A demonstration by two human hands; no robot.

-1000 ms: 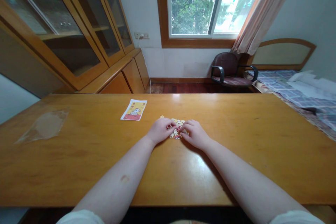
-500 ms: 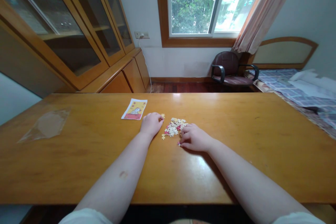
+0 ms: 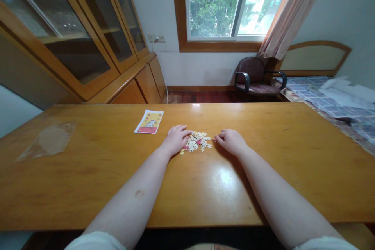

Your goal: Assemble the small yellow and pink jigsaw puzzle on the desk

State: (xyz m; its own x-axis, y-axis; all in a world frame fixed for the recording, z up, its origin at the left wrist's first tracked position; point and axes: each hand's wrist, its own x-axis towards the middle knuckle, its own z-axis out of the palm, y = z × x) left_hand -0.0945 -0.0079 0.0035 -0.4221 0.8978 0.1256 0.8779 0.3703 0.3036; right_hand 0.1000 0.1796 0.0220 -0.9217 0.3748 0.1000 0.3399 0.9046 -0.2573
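A small heap of pale jigsaw pieces, a few of them red, lies on the wooden table. My left hand rests at the heap's left edge with its fingers stretched out and touching the pieces. To the right of the heap, my right hand lies on the table with its fingers curled loosely inward, fingertips just short of the pieces. Whether it holds a piece is hidden.
A printed picture card lies left of the heap. A clear plastic bag is at the table's far left. Beyond the table stand glass-door cabinets, a dark armchair and a bed.
Both hands were together on the heap a second ago. They drew apart; the left went out left and came back to the heap's edge, the right shifted to the heap's right side.
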